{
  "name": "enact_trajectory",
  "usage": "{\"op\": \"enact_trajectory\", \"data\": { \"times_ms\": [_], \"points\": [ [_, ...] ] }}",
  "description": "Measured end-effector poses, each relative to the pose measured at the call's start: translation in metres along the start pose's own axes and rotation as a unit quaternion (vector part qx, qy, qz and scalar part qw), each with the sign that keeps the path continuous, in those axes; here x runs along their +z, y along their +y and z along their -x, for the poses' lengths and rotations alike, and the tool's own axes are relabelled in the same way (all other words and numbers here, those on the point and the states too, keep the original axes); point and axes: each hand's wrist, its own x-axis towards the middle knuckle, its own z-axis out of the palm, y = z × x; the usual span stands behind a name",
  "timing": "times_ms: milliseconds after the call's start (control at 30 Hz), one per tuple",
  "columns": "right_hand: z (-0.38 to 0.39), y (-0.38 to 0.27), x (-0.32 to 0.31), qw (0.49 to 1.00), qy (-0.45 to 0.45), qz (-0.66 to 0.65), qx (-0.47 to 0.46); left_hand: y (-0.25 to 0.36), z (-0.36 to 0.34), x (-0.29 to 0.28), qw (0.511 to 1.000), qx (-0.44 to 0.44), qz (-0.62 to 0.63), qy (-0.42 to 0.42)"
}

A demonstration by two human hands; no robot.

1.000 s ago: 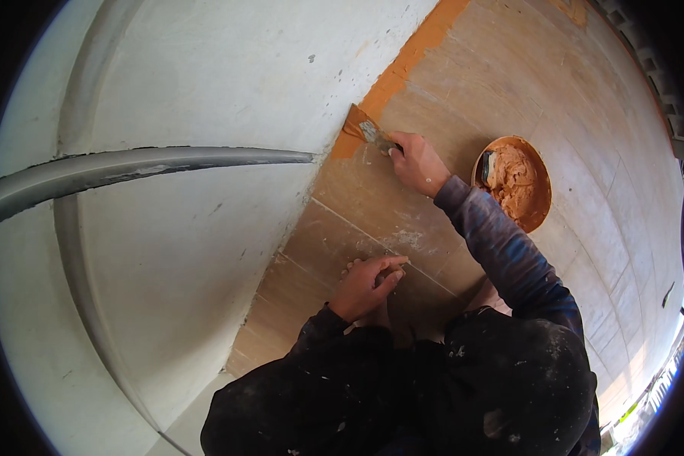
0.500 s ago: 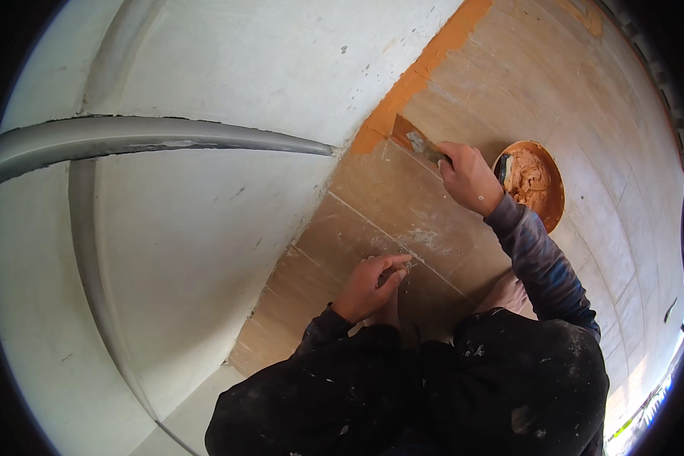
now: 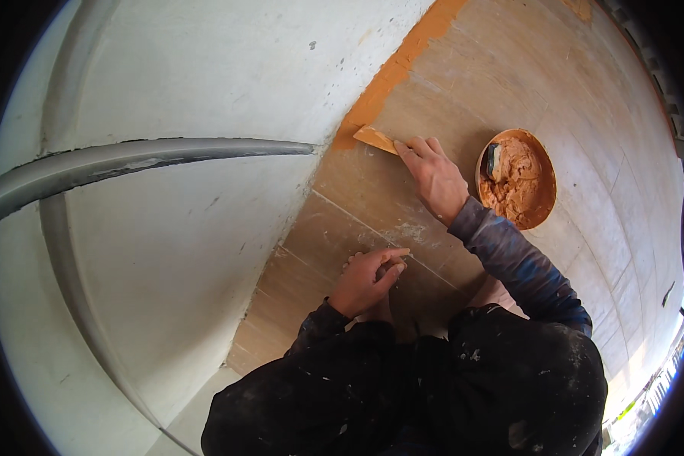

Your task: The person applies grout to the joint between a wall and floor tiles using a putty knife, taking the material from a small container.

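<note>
Two hands work on the tiled floor point(image 3: 585, 251). Right hand point(image 3: 433, 178) has its fingers point(image 3: 416, 149) nearly straight, pressed down on a putty knife point(image 3: 376, 138) whose orange-smeared blade lies just beyond the fingertips, at the orange grout strip point(image 3: 391, 72) along the wall point(image 3: 205, 91). Left hand point(image 3: 368, 277) is loosely curled, touching the tile; whether it holds anything is unclear. Since half a second ago, the right hand has slid left, away from the bowl of orange paste point(image 3: 518, 178).
</note>
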Motion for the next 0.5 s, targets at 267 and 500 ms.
{"op": "enact_trajectory", "data": {
  "times_ms": [267,500],
  "points": [
    [0.014,0.006,-0.028,0.997,-0.012,-0.050,0.056,0.007,-0.001,-0.006,0.999,-0.040,-0.001,-0.021],
    [0.004,0.001,-0.006,0.999,0.027,-0.032,0.024,0.007,-0.005,-0.002,0.999,-0.034,0.003,-0.028]
  ]
}}
